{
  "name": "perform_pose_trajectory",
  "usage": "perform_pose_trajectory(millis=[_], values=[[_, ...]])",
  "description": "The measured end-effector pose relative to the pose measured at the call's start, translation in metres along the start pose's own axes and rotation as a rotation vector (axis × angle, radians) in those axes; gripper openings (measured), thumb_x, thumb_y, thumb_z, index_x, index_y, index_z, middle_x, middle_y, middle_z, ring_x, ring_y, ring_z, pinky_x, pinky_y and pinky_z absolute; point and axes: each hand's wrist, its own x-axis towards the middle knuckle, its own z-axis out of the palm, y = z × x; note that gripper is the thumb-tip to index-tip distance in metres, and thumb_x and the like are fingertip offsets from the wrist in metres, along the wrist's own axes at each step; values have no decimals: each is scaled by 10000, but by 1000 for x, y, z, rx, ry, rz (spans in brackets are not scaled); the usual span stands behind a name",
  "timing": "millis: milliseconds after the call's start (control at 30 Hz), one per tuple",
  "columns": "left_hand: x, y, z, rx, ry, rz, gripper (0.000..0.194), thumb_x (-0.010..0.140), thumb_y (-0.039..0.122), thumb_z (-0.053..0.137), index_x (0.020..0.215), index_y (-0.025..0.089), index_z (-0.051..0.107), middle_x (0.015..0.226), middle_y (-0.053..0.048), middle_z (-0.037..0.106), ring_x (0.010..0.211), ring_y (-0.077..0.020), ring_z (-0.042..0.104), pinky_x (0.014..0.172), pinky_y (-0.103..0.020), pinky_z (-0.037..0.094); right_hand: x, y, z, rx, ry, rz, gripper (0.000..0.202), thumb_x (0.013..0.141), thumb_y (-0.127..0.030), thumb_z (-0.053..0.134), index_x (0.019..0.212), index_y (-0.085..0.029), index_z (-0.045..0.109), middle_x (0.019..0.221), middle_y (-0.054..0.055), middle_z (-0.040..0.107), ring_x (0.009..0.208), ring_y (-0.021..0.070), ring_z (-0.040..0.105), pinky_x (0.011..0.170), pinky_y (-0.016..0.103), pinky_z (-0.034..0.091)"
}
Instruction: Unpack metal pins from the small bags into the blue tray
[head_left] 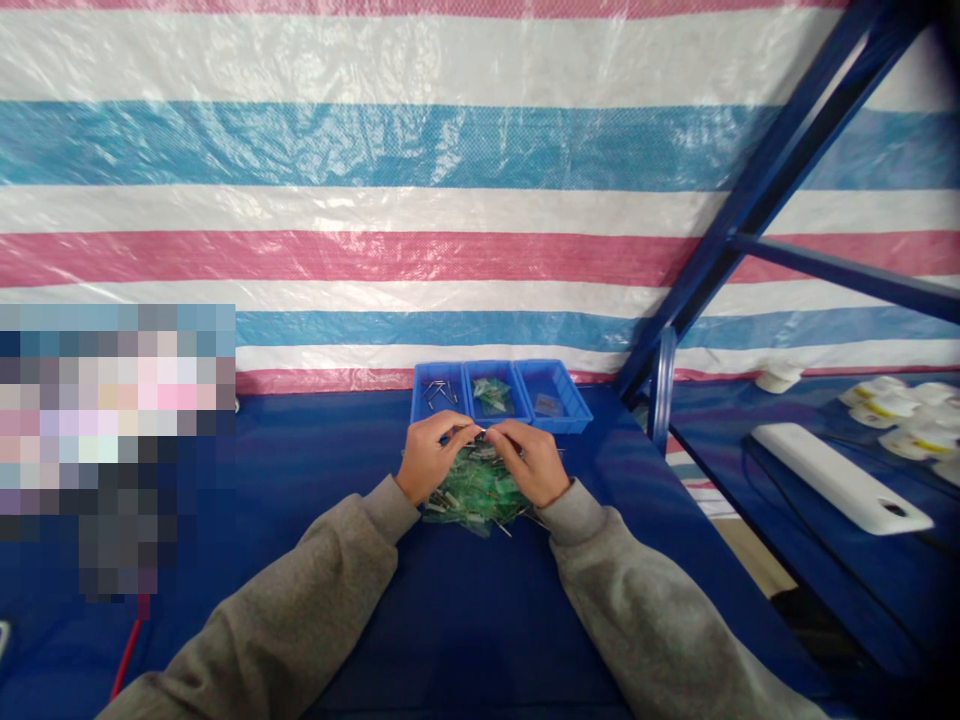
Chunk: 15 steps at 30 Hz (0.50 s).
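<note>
My left hand (435, 450) and my right hand (531, 460) meet fingertip to fingertip above a pile of small green clear packets and thin metal pieces (480, 490). Both are closed in a pinch. Between them is something small and thin, partly shiny, mostly hidden by the fingers; its kind does not show. Just beyond my hands stand three joined blue bins (581, 415). The left bin holds several thin metal pins (441, 390), the middle one green clear packets (491, 393), and the right one a small clear packet (549, 404).
The blue table (315, 450) backs onto a striped plastic sheet (420, 150). A blue metal frame (720, 240) slants up at the right. Past a gap, a second table carries a white oblong device (840, 475), a cable and several white rolls (892, 405). The left side is pixelated.
</note>
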Motion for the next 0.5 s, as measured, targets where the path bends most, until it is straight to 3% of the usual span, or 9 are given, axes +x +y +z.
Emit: perform_pose_trajectory(millis=[100, 200, 267, 367, 500], values=[[4, -3, -11, 153, 224, 181, 88, 842, 220, 598, 820, 168, 666, 755, -24, 677, 693, -127, 594, 703, -261, 457, 0, 1, 0, -23, 35, 23, 318, 942, -329, 406, 802, -172, 645, 712, 38, 637, 651, 148, 578, 637, 251, 415], [11, -12, -25, 375, 417, 297, 73, 809, 190, 634, 869, 197, 673, 808, -30, 682, 854, -178, 586, 877, -365, 401, 0, 1, 0, -50, 54, 26, 323, 938, -336, 412, 797, -172, 652, 722, 43, 651, 649, 150, 587, 631, 253, 415], [17, -19, -32, 504, 354, 256, 112, 832, 196, 598, 912, 211, 675, 889, -44, 674, 957, -204, 555, 941, -408, 354, 0, 0, 0, -67, 53, 19, 323, 935, -339, 418, 789, -172, 653, 713, 45, 653, 639, 153, 585, 624, 257, 414], [24, -23, -33, 642, 110, 126, 250, 878, 142, 471, 1034, 231, 646, 1096, -61, 623, 1148, -234, 465, 1038, -468, 254, 0, 2, 1, -82, 44, 21, 311, 929, -337, 429, 780, -178, 650, 698, 44, 651, 635, 158, 585, 618, 265, 415], [23, -23, -28, 635, -10, 25, 316, 887, 122, 406, 1102, 227, 611, 1200, -68, 563, 1205, -231, 420, 1024, -437, 291, 0, 8, 3, -104, -7, 41, 247, 902, -333, 478, 796, -190, 650, 708, 37, 651, 625, 156, 575, 606, 268, 416]])
